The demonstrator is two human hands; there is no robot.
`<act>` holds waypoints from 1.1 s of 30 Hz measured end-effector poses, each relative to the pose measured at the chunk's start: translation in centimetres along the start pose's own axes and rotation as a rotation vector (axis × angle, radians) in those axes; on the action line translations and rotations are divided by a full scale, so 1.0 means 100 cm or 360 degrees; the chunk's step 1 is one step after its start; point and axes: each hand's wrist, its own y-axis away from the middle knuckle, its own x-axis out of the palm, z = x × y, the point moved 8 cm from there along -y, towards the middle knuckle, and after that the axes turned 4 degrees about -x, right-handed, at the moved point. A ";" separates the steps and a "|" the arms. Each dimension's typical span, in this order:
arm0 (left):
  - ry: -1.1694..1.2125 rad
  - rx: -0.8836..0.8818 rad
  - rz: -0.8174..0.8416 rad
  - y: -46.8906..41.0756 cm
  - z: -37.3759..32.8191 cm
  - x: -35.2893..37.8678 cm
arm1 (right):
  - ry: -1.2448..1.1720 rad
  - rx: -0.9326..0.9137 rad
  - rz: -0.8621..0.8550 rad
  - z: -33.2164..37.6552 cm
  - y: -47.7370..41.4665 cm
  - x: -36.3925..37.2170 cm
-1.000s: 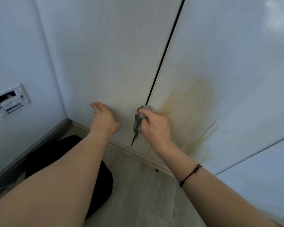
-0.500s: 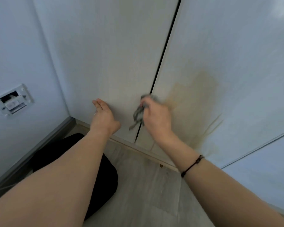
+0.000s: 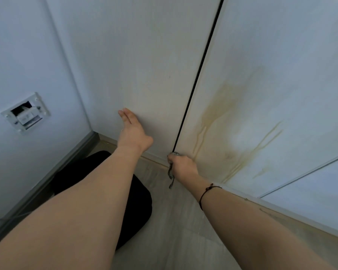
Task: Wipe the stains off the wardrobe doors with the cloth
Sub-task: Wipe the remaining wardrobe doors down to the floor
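Note:
Two white wardrobe doors meet at a dark vertical gap. The left door [image 3: 144, 65] has a faint yellowish mark. The right door [image 3: 271, 55] carries a large yellow-brown stain [image 3: 220, 106] with drip streaks running down. My left hand [image 3: 132, 131] rests flat against the lower part of the left door, fingers together. My right hand [image 3: 180, 165] is at the bottom corner of the right door, beside the gap, closed on a small grey cloth [image 3: 171, 172] whose end dangles below the fist.
A blue-white side wall [image 3: 27, 55] stands on the left with an open socket box [image 3: 25, 112] and a grey skirting board [image 3: 70, 151]. A black cushion or bag [image 3: 137, 201] lies on the light wood floor [image 3: 174, 221] under my left arm.
My right hand has moved down with the cloth from the stain's left edge to the door's bottom corner. The stain is now uncovered. The left hand has stayed on the left door.

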 end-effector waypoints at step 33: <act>-0.0157 0.0221 -0.0146 -0.006 0.021 0.002 | -0.0213 0.0142 0.0066 -0.004 -0.011 0.026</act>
